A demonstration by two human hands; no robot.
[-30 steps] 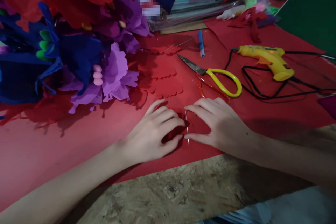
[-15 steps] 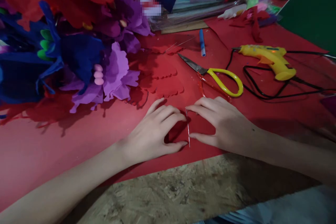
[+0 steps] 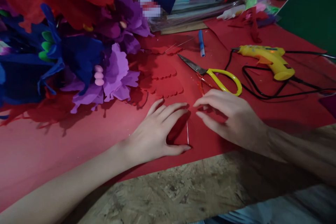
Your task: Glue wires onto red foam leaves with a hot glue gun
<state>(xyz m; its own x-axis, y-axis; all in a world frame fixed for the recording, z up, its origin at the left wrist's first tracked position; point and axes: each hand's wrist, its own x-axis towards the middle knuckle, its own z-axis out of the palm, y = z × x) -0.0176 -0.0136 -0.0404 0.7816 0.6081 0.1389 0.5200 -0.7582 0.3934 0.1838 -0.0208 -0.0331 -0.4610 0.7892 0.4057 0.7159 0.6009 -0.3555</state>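
My left hand (image 3: 154,131) rests on the red sheet, thumb and fingertips apart. They press a thin, straight wire (image 3: 187,132) down near both of its ends. Dark red material (image 3: 176,131) shows under the arch of this hand; its outline is hard to make out. To the right of the wire hovers my right hand (image 3: 227,117), thumb and fingers apart, with nothing visible between them. Scissors (image 3: 195,65) with yellow and clear red handles lie just beyond the right hand. Red scalloped petals (image 3: 168,85) lie beyond the left hand.
Blue, purple and red paper flowers (image 3: 78,52) crowd the left. A yellow glue gun (image 3: 273,59) with a black cord lies at the right, its light glowing orange. A blue marker (image 3: 201,43) lies behind the scissors. The bare board edge (image 3: 162,196) is in front.
My right hand has let go of the wire and moved up and to the right. My left thumb and fingertips have shifted slightly right onto the wire.
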